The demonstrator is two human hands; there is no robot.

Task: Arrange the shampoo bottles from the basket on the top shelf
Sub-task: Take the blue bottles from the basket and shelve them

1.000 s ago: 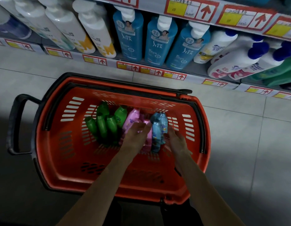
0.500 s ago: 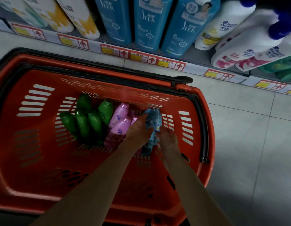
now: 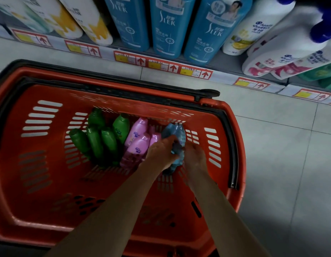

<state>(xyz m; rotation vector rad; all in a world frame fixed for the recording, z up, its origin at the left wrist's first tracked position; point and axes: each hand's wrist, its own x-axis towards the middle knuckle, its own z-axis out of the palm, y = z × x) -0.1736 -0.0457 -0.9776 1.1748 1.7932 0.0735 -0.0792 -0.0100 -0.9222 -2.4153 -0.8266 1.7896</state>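
Note:
An orange shopping basket point(image 3: 36, 191) stands on the floor below me. Inside lie several small green bottles point(image 3: 98, 138), pink bottles point(image 3: 137, 143) and light blue bottles point(image 3: 175, 132) in a row. Both hands reach down into the basket's right part. My left hand point(image 3: 161, 154) and my right hand point(image 3: 194, 155) close from either side on the bunch of blue bottles, fingers curled round them. The lower parts of the blue bottles are hidden between my hands.
A low shelf runs along the top of the view with large blue pump bottles point(image 3: 170, 26), white and yellow bottles point(image 3: 83, 19) and white bottles with blue caps point(image 3: 291, 49). Red price tags point(image 3: 161, 64) line its edge. Grey tiled floor point(image 3: 281, 164) lies right of the basket.
The view has dropped closer to the basket. Both hands have drawn together round the blue bottles.

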